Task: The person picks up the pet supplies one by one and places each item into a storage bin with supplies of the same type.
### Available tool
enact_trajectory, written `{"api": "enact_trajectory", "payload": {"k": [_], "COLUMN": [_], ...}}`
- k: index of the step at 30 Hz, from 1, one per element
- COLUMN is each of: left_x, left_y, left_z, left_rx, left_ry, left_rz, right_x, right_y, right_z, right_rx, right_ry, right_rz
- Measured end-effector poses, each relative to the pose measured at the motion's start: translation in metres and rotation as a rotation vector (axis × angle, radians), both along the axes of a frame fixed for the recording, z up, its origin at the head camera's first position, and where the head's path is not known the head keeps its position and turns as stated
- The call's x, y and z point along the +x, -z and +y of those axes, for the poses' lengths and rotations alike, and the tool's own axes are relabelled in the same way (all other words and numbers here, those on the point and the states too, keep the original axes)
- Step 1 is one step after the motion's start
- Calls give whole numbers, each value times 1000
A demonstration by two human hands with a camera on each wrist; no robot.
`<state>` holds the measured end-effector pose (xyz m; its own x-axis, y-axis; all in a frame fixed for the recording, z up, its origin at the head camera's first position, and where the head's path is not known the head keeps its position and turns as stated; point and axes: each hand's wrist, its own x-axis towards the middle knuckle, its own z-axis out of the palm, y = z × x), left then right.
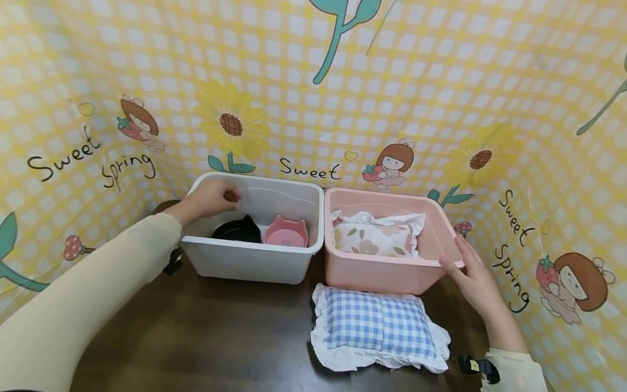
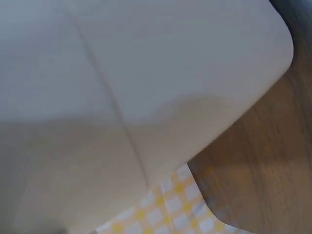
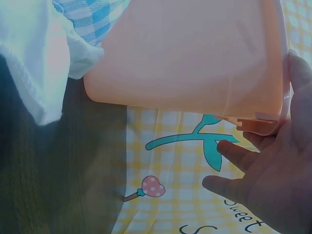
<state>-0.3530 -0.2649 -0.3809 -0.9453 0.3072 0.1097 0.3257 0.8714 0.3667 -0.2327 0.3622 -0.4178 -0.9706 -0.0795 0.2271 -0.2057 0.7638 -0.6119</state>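
My left hand (image 1: pixel 213 195) reaches over the left end of a white plastic bin (image 1: pixel 250 263), fingers loosely curled, with nothing visible in them. Below it in the bin are a black cat-eared bowl (image 1: pixel 237 230) and, beside that, a pink cat-eared bowl (image 1: pixel 286 231). On the right, my right hand (image 1: pixel 472 277) holds the rim corner of a pink bin (image 1: pixel 377 275), thumb on one side and fingers by the other. Inside lies a floral pillow (image 1: pixel 377 239) with a white ruffle. The left wrist view shows only the white bin's outer wall (image 2: pixel 146 73) up close.
A blue checked pillow (image 1: pixel 379 324) with a white ruffled edge lies on the dark wooden table (image 1: pixel 220 332), in front of the pink bin. The two bins stand side by side against a yellow checked cloth backdrop (image 1: pixel 294 120), which also rises on both sides.
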Motion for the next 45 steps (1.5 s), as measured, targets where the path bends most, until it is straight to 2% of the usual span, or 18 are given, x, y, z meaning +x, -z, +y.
{"api": "enact_trajectory", "payload": {"k": [7,15,18,23,29,32,39,45], "left_x": [22,44,52,72,98,112,140,178], "left_y": [-15,-29,-34,-35,-37,-38,-40,-53], "left_z": [-2,3,6,23,42,49,71,97], "left_rx": [116,288,344,439,538,554,630,732], "left_ry": [8,-86,-116,-172,-195,-174,-83,-4], "left_rz": [-22,-58,-32,16,47,80,215,220], "right_x": [-2,-4,-3,2,2,0,3,4], "right_y": [-4,-7,-7,-9,-7,-5,-3,-4], "right_z": [-4,-5,-5,-3,-4,-6,-3,-3], "right_rx": [6,8,12,10,-15,-37,-51,-64], "right_ry": [-6,8,8,19,20,16,23,18], "right_rz": [-1,4,0,-34,-52,-61,-63,-58]}}
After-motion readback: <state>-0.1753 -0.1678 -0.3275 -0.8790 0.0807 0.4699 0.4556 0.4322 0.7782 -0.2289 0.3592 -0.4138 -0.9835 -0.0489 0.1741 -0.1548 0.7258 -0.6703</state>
